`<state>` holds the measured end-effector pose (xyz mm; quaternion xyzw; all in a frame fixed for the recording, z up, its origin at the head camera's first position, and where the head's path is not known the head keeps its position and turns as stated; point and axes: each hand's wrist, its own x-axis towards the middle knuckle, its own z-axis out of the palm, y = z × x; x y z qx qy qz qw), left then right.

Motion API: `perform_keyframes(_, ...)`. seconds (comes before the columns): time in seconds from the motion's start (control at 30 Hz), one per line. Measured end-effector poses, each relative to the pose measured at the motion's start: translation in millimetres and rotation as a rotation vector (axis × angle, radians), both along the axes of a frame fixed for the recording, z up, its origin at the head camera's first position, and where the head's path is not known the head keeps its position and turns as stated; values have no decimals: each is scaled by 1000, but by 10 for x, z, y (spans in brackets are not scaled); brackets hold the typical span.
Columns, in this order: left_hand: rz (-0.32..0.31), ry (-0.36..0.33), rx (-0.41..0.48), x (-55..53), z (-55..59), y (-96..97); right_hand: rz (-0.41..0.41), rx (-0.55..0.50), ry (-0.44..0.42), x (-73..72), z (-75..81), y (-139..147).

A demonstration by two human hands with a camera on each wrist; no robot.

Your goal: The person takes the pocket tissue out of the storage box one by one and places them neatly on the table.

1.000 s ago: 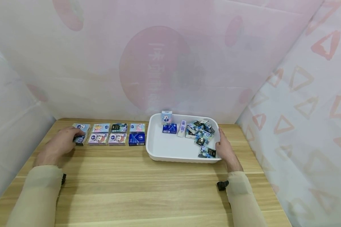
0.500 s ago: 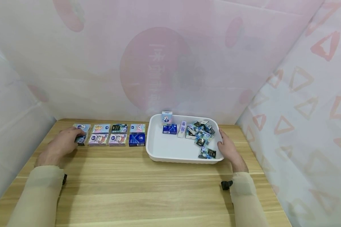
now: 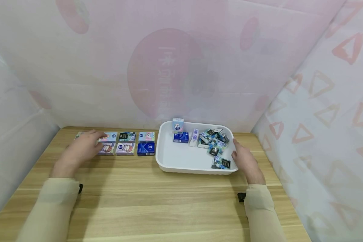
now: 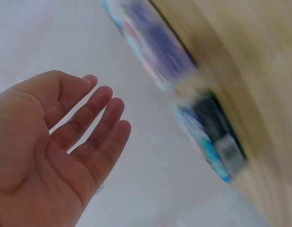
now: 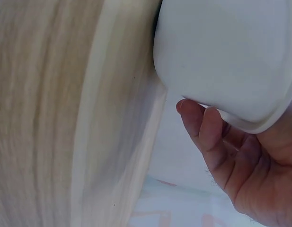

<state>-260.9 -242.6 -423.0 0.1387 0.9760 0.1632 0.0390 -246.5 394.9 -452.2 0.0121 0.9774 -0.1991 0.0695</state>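
My left hand (image 3: pixel 81 151) hovers over the left part of two rows of small printed packs, which look like pocket tissues. In the left wrist view its fingers are spread and empty, apart from a blurred dark-and-blue pack (image 4: pixel 214 137). It partly hides the leftmost packs in the head view. My right hand (image 3: pixel 245 161) holds the right side of a white plastic tray (image 3: pixel 181 169). Its fingers (image 5: pixel 209 127) lie against the outer wall below the rim, and the thumb is hidden behind the tray in the right wrist view.
Inside the tray lie a dark blue pack (image 3: pixel 180 137), a white-and-purple pack (image 3: pixel 194 137) and several dark floral packs (image 3: pixel 216 147). A light blue pack (image 3: pixel 177 125) stands upright at the back. Another dark blue pack (image 3: pixel 146 148) ends the front row beside the tray. Printed sheets wall the wooden table.
My left hand has let go of the dark pack at the row's left end and moved right, lifting off. The right hand slid slightly outward along the tray's side; the tray stays put.
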Motion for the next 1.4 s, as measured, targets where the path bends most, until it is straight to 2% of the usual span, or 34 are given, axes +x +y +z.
perform_keyframes(0.2, -55, 6, 59, 23, 113, 492, -22, -7, -16, 10, -7, -26)
perform_keyframes(0.43, -131, 53, 99, -2, 192, 1022, -30, 16, -18, 8, -16, -46)
perform_keyframes(0.7, -212, 95, 124, -61, 175, 1605, -35, 12, -18, -3, -34, -33)
perform_keyframes(0.87, -241, 85, 131, -94, 161, 1920, -39, 2, -30, -8, -32, -37)
perform_keyframes(1.1, -298, 70, 115, -133, 109, 2260, -55, 5, -36, -19, -39, -52)
perform_keyframes(1.4, -311, 27, 119, -170, 55, 2677, -65, -5, -33, -27, -55, -53)
